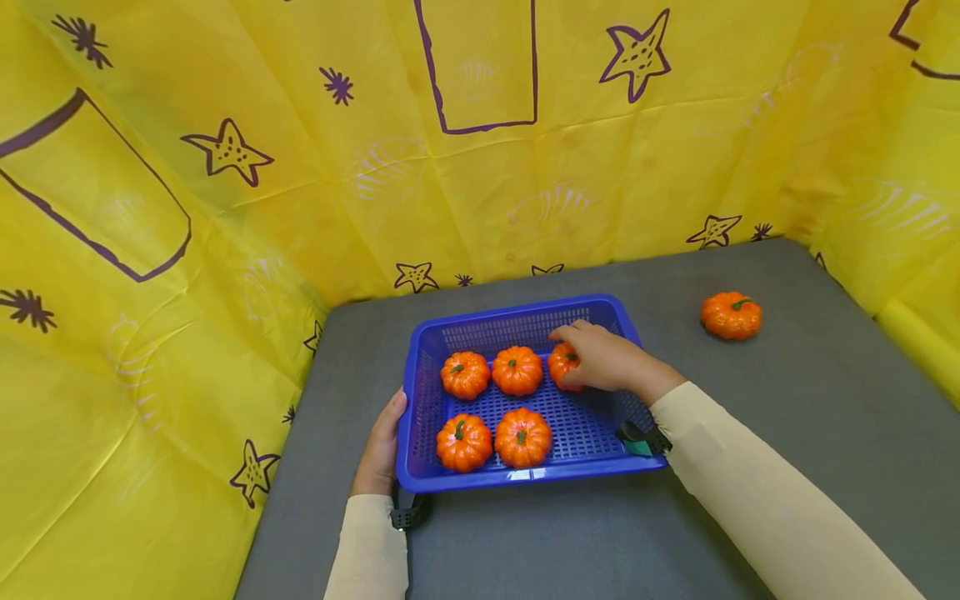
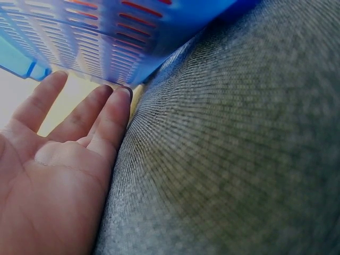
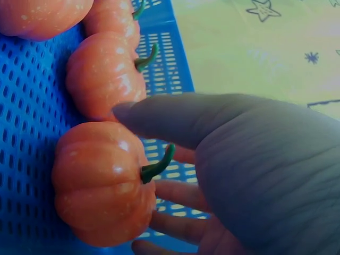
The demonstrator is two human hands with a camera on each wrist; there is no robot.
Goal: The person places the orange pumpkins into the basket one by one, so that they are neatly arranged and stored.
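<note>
A blue plastic basket (image 1: 577,429) with slotted walls holds several small orange pumpkins with green stems. My right hand (image 1: 603,357) reaches into its back right part, around one pumpkin (image 1: 561,363). In the right wrist view this pumpkin (image 3: 103,186) sits on the basket floor; my thumb extends past its top and my loosely spread fingers are behind it, touching or nearly so. Another pumpkin (image 3: 106,74) sits right beside it. My left hand (image 1: 381,446) is at the basket's left side. In the left wrist view the left hand's fingers (image 2: 106,114) are extended beside the slotted wall.
One more pumpkin (image 1: 731,316) lies on the grey tabletop (image 1: 765,408), right of the basket. Yellow cloth (image 1: 480,208) with starfish drawings hangs behind the table and along both sides. Each wrist wears a black strap (image 1: 408,515).
</note>
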